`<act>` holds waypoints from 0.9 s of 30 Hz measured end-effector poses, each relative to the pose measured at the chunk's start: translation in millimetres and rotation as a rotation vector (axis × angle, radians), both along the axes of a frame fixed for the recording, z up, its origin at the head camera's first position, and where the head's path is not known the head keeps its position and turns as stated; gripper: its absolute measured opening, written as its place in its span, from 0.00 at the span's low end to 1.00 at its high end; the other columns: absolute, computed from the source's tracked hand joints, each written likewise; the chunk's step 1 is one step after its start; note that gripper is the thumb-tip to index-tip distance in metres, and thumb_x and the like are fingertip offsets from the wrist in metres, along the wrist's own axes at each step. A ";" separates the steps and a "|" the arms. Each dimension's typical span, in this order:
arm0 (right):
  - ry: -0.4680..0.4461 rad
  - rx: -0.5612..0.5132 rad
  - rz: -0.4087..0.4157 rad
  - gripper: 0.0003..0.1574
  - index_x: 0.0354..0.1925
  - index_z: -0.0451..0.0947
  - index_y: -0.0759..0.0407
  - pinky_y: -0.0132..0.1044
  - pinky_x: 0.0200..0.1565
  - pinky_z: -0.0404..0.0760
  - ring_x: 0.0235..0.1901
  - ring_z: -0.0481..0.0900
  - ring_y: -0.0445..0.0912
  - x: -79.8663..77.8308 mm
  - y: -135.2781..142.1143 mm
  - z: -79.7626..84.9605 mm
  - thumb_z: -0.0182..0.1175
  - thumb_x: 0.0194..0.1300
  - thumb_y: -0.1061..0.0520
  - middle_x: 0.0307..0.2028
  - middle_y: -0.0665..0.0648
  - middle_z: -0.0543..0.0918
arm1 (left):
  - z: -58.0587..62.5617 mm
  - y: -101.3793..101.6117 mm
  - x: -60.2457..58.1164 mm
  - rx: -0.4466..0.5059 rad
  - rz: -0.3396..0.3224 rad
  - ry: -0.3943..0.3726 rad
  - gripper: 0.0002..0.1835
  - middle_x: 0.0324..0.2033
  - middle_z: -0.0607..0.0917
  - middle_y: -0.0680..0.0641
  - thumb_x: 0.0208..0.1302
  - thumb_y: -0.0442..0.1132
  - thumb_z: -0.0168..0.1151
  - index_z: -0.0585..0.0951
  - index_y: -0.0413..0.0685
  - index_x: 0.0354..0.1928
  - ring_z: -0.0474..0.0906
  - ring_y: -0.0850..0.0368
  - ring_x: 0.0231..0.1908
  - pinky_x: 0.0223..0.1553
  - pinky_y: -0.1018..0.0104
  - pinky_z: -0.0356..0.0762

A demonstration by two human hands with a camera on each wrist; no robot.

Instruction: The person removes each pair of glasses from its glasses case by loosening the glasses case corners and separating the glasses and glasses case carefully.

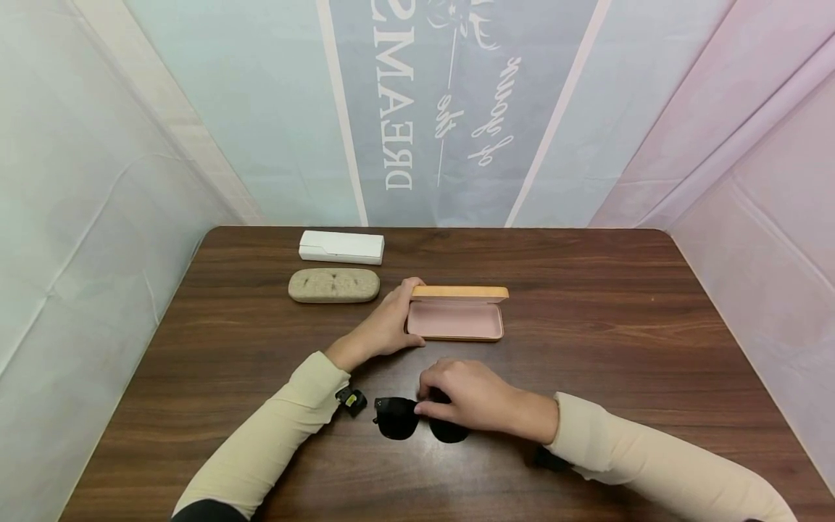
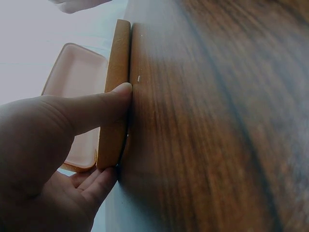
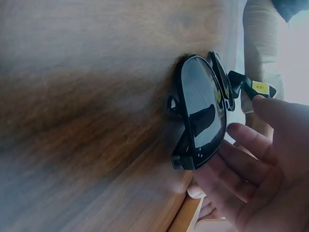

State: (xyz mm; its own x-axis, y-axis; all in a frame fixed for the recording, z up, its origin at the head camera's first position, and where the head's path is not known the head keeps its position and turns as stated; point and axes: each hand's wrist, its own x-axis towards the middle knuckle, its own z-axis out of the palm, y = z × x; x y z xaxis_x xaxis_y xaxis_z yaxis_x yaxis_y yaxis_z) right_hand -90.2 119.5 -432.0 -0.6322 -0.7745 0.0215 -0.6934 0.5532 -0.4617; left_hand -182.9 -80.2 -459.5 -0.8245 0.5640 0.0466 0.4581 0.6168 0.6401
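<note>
An orange-edged hinged glasses case (image 1: 454, 321) with a pale pink lining stands with its lid raised. My left hand (image 1: 388, 319) grips its left end; in the left wrist view the thumb (image 2: 104, 108) lies across the case's side, and the other fingers are beneath the end. Nearer to me, black sunglasses (image 1: 396, 418) rest on the table. My right hand (image 1: 472, 395) is over them near the bridge. In the right wrist view the fingers reach to the frame's edge beside the dark lens (image 3: 203, 106), while the thumb stands apart from it. Some fingertips are hidden.
Left of the open case lies a beige, textured oblong case (image 1: 334, 286). Behind that is a white case (image 1: 342, 247). The brown wooden table (image 1: 587, 304) is bordered by hanging printed cloth (image 1: 457, 145) at the back and sides.
</note>
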 end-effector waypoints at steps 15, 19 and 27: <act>0.156 -0.044 0.049 0.22 0.54 0.83 0.52 0.41 0.55 0.80 0.55 0.80 0.42 -4.4 9.4 6.9 0.67 0.68 0.43 0.53 0.50 0.84 | 1.1 -0.1 -0.4 -0.004 -0.005 0.002 0.52 0.63 0.72 0.39 0.51 0.39 0.83 0.55 0.48 0.69 0.69 0.41 0.64 0.64 0.46 0.67; 0.197 -0.062 0.100 0.29 0.61 0.81 0.56 0.47 0.62 0.75 0.63 0.76 0.50 -7.4 12.9 6.4 0.65 0.70 0.41 0.61 0.57 0.81 | 0.8 0.1 -0.6 -0.012 -0.004 -0.002 0.51 0.63 0.72 0.40 0.51 0.39 0.82 0.55 0.48 0.69 0.69 0.41 0.64 0.65 0.46 0.67; 0.284 -0.049 0.162 0.43 0.74 0.68 0.52 0.56 0.69 0.64 0.73 0.64 0.53 -11.5 17.5 8.4 0.66 0.68 0.39 0.74 0.58 0.67 | -1.0 -0.2 -2.8 0.024 -0.025 0.019 0.46 0.62 0.72 0.37 0.55 0.37 0.80 0.56 0.48 0.67 0.70 0.39 0.63 0.64 0.44 0.67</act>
State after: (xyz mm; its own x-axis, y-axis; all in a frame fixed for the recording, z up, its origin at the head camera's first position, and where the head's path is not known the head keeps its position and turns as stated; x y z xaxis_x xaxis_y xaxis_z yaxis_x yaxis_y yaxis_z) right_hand -101.7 136.9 -423.7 -0.4646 -0.8580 0.2190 -0.8752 0.4072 -0.2611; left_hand -185.8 -80.4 -460.5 -0.8092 0.5826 0.0761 0.4852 0.5895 0.6458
